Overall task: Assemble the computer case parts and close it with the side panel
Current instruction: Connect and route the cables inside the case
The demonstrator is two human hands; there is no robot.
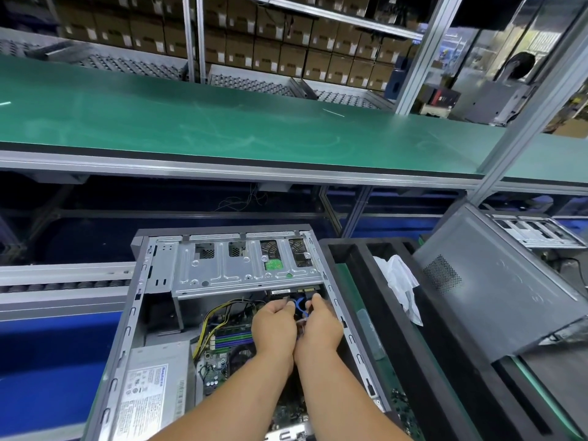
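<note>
1. Computer case lies open on its side, low centre, in front of the green tabletop.
2. Left hand and right hand side by side inside the case, just under the drive cage.
3. Left fingers curled, pinching a dark connector; right fingers curled on the blue cable.
4. Side panel leans tilted to the right, apart from the case.
5. Power supply sits in the case's near-left corner.

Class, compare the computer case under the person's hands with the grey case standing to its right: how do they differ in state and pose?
The open case lies flat with its drive cage, cables and motherboard exposed; the closed case has its panel on, showing only a vent grille. The open case is being worked in by the left hand and right hand; the closed case leans tilted, untouched. Both are grey metal.
</note>
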